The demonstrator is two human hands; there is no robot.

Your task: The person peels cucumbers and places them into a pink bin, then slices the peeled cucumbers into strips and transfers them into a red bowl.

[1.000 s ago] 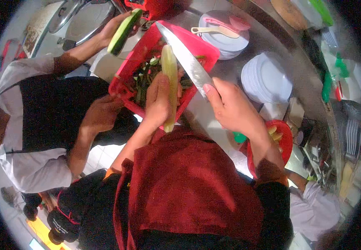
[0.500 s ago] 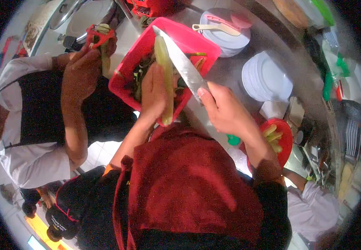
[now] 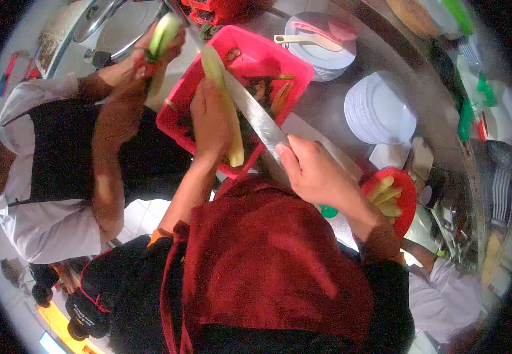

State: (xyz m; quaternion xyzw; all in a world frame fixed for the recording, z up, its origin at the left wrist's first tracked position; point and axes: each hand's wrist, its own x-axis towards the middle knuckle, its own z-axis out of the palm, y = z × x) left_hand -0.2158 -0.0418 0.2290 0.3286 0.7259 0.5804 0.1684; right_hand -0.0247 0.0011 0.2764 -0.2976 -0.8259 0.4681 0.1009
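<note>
Over a pink-red plastic bin (image 3: 282, 56), my left hand (image 3: 210, 121) is closed around a long, pale, peeled cucumber (image 3: 233, 127). My right hand (image 3: 321, 171) grips a large knife (image 3: 256, 115) by its handle, which the fingers mostly hide. The wide blade slants up and left, its far end close against the cucumber; whether it touches cannot be made out. Dark peelings and scraps (image 3: 262, 88) lie inside the bin. Beside my right forearm is a red plate (image 3: 408, 206) with several pale cucumber pieces (image 3: 387, 197).
On the left, a co-worker's hands (image 3: 126, 88) hold a partly green cucumber (image 3: 164, 36) and something red. White plates (image 3: 380, 109) stand stacked at the right; another plate stack (image 3: 321, 62) bears a cream-handled utensil (image 3: 309, 40). A second person's sleeve (image 3: 445, 295) shows at lower right.
My left hand and the cucumber have shifted left, the cucumber's top leaning further left. My right hand and knife have moved slightly down. The co-worker's cucumber has risen and turned.
</note>
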